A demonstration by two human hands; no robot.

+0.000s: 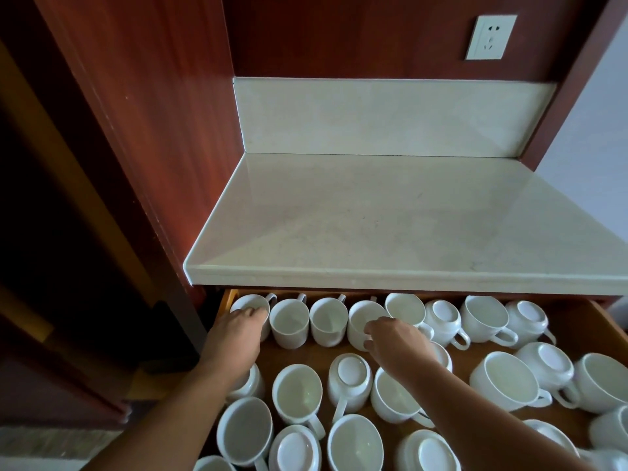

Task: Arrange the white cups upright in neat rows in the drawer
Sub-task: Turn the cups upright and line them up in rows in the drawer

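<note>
An open wooden drawer [574,321] holds several white cups. Along its back edge stands a row of upright cups, among them one at the far left [249,302], then two more [289,322] [327,321] and a fourth [364,321]. My left hand [236,333] grips the rim of the far-left cup. My right hand [394,338] holds the fourth cup by its rim and side. Further right and in front, cups lie mixed: some upright [297,390], some upside down [350,375] [443,319].
A pale stone countertop [390,226] overhangs the back of the drawer, hiding the cup handles there. Red-brown wood panels rise left and behind, with a wall socket [491,37] up high. A dark opening lies to the left.
</note>
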